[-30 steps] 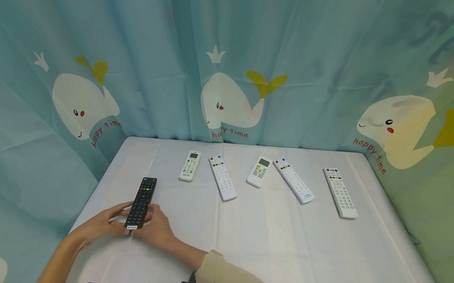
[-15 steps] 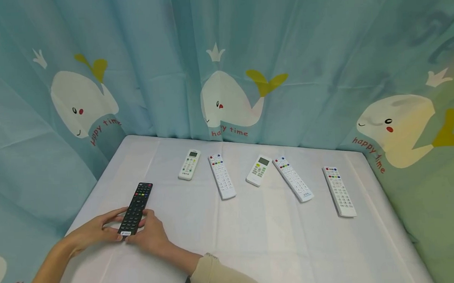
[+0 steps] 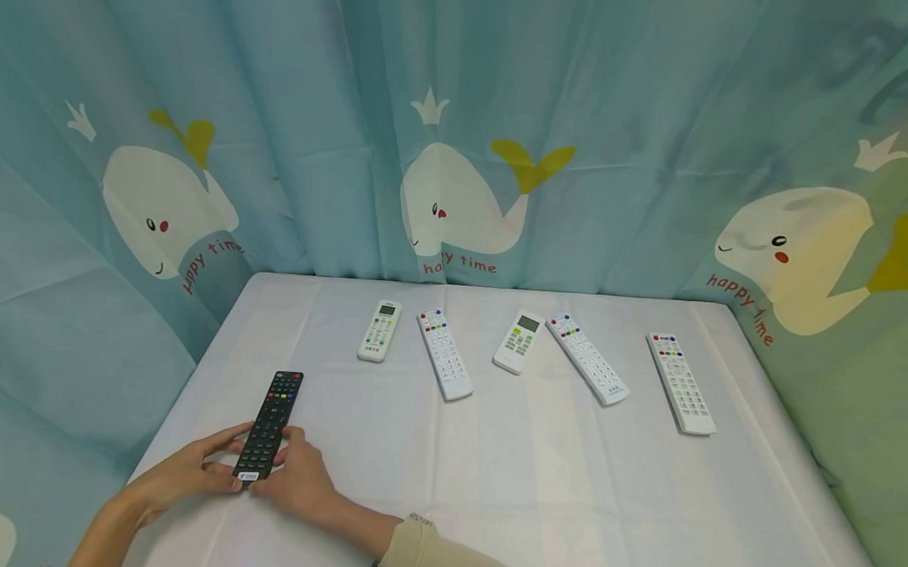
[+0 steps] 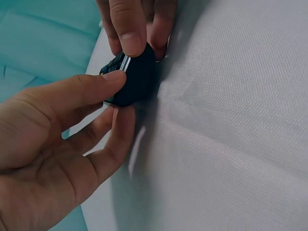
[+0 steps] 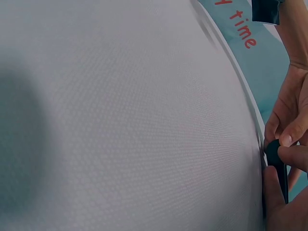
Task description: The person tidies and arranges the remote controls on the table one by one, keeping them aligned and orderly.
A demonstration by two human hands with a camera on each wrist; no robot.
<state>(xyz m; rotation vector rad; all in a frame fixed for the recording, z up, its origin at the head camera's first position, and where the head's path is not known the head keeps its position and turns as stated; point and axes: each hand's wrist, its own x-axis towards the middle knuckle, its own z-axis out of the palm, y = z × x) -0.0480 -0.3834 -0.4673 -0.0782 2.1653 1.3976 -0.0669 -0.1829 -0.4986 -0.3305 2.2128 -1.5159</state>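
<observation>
A long black remote control [image 3: 265, 428] with a white label at its near end lies slanted at the left of the white table, its far end pointing away and to the right. My left hand [image 3: 183, 475] grips its left side near the label, thumb at the near end. From the right, my right hand [image 3: 299, 475] pinches the same end, its thumb close to the left one. In the left wrist view the remote's rounded dark end [image 4: 139, 79] sits between both thumbs and fingers, low over the cloth. The right wrist view catches only part of the hands and that dark end [image 5: 274, 153].
Several white remotes lie farther back: a small one with a screen [image 3: 380, 331], a long one [image 3: 445, 355], another small one [image 3: 518, 343], a long one [image 3: 588, 360] and one at the right [image 3: 680, 384]. A blue whale-print curtain [image 3: 322, 155] borders the white-covered table [image 3: 544, 489].
Both hands have drawn the black remote a short way toward the near left, keeping their grip. The white remotes stay where they were.
</observation>
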